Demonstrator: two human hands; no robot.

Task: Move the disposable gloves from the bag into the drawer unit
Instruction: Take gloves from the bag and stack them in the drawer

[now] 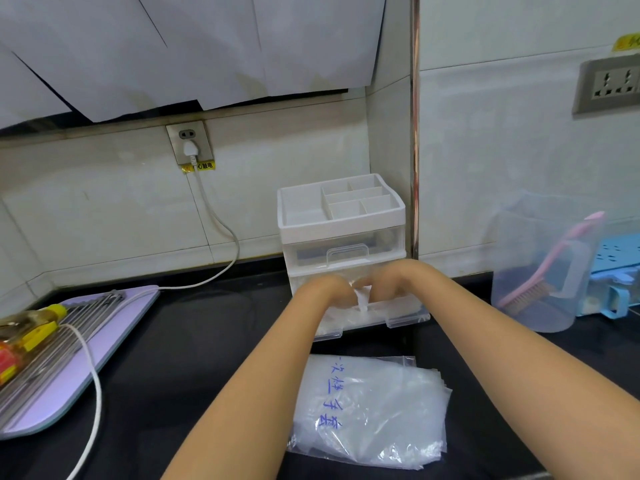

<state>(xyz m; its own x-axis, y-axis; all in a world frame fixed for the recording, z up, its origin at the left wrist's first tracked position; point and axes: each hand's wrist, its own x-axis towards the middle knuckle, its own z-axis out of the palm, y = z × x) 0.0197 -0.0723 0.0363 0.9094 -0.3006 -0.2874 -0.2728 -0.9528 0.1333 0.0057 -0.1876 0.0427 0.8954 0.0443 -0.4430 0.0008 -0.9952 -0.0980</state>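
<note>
Clear plastic film is what both hands are on: the two bare forearms reach forward side by side from the near edge of the black desk (pixel 194 358), wrists bent down, and meet over the lower drawer (pixel 405 315) of the drawer unit (pixel 341 216), which stands at the desk's back edge against the wall corner. That drawer is pulled out toward the person; the one above it is closed. The left grip (pixel 327 289) and the right grip (pixel 386 280) sit knuckles-up and almost touching, fingers curled in and down, pinching between them a small upright fold of the disposable gloves (pixel 362 299); more pale film lies in the drawer beneath them. The fingertips themselves are hidden. The bag (pixel 367 414) lies flat on the desk near its front edge, between the forearms and well apart from the hands, with layered film showing at its right side. Blue handwriting down the bag reads 一次性手套. On the back wall to the left, a yellow label (pixel 200 166) under the wall socket (pixel 189 142) shows 心触电; its first character is covered by the white cable (pixel 221 223). By the desk's right edge a pink brush (pixel 550 261) stands in a clear jug (pixel 519 220).
</note>
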